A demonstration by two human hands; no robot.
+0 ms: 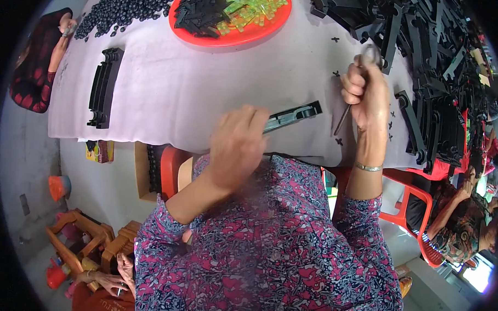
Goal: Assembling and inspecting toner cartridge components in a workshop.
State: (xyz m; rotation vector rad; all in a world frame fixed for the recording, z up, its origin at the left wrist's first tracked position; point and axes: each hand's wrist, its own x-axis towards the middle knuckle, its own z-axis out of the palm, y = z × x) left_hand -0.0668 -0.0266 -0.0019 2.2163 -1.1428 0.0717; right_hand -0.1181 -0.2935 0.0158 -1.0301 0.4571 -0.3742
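Note:
Blurred by motion, my left hand is at the near end of a long black plastic housing with a grey strip inside. The hand overlaps that end, and whether its fingers grip it cannot be made out. My right hand is closed round a screwdriver. Its thin dark shaft points down toward the table, while its rounded handle end is smeared above the fist. Several tiny black cross-shaped pieces lie scattered on the cloth around the right hand.
A red tray holds black strips and yellow-green clear pieces. Small black round parts are heaped at the far left, near black housings. Many black housings pile up on the right. A red chair and other people are around the table.

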